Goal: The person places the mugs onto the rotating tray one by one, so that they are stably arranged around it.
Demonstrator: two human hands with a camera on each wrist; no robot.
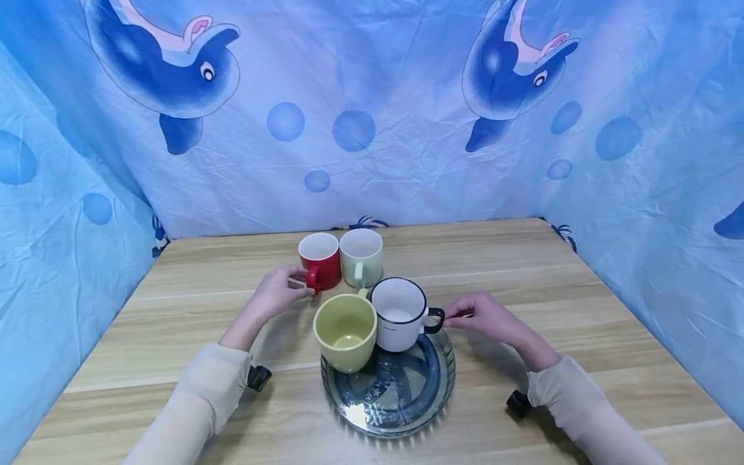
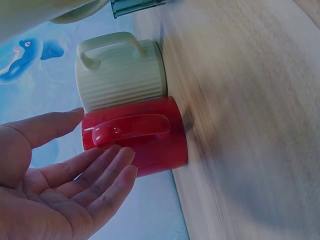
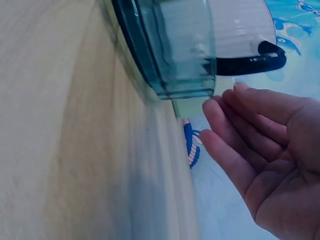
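Observation:
My left hand is at the handle of a red mug, its thumb spread from the loosely bent fingers. That mug stands beside a pale green ribbed mug, which has its handle toward me. A glass tray with a scalloped rim carries a yellow-green mug and a white mug with a black rim and black handle. Right by that black handle is my right hand; its thumb and fingers lie close together, with nothing between them in the right wrist view.
Everything stands on a wood-grain table. Blue cloth printed with dolphins hangs behind and along both sides. Dark tassels show at the table's back edge. The red and pale green mugs stand near that edge, behind the tray.

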